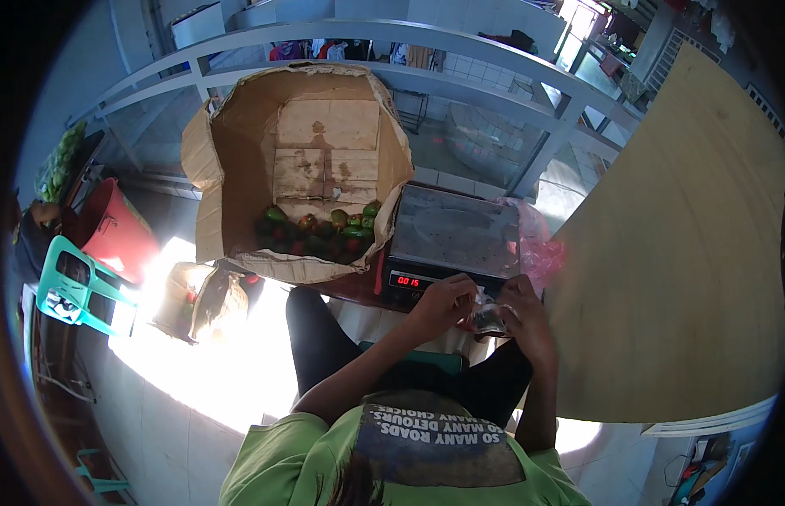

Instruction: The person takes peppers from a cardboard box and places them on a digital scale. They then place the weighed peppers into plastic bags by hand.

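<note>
In front of my lap, both hands are at a small clear plastic bag [487, 319] with something dark inside that I cannot make out. My left hand [443, 305] is closed, its fingertips pinching the bag's upper left part. Closed at the bag's right side is my right hand [527, 315]. Just beyond them sits a digital weighing scale [455, 232] with a flat grey platform and a lit red display. Left of the scale stands a large open cardboard box [299, 143]. Green and red vegetables [342, 226], apparently peppers, lie along its near side.
Thin pink plastic bags [540, 249] lie beside the scale. A large curved tan panel [679, 253] fills the right side. At left are a red bucket [118, 228], a turquoise stool [72, 282] and a small cardboard box [186, 299] on the floor. A railing [367, 32] runs behind.
</note>
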Tool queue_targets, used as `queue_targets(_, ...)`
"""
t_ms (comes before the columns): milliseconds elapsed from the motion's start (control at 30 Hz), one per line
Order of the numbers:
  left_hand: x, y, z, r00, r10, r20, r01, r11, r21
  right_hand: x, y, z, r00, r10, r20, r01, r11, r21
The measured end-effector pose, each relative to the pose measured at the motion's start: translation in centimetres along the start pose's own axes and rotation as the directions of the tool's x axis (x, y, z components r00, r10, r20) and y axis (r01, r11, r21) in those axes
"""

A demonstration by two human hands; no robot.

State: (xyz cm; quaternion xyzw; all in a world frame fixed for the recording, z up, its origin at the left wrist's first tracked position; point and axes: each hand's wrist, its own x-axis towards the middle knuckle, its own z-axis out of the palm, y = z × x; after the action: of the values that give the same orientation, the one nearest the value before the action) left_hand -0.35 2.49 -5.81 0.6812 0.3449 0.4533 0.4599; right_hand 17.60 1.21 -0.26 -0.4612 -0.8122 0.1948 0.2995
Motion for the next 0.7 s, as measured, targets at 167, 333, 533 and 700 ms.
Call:
queue_targets(167,0.0,1.3,-0.5,0.986,0.096,0.139,-0.08,0.989,-0.123,0.6,2.1,-0.9,0.983,-0.128,0.135,0.085,0.954,0.288)
queue_targets(333,0.7,3.6,0.3,0.952,-0.201,0.231,0.291,0.827,-0.481,-1.5,6.7,5.3,0.95,0.208,0.235,-0.263,0.12,0.957)
queue_targets(533,1.1,0.6,1.6,0.935,-0.33,-0.128,0.159,0.714,-0.682,-1.1,5.0,12.8,0.99,-0.032,0.138,-0.14,-0.355,0.924)
queue_targets(700,0.9,1.3,1.5,0.821,-0.46,-0.338,0.159,0.753,-0.639,-2.1,2.8,12.2,0.944,0.038,0.327,-0.279,-0.435,0.856)
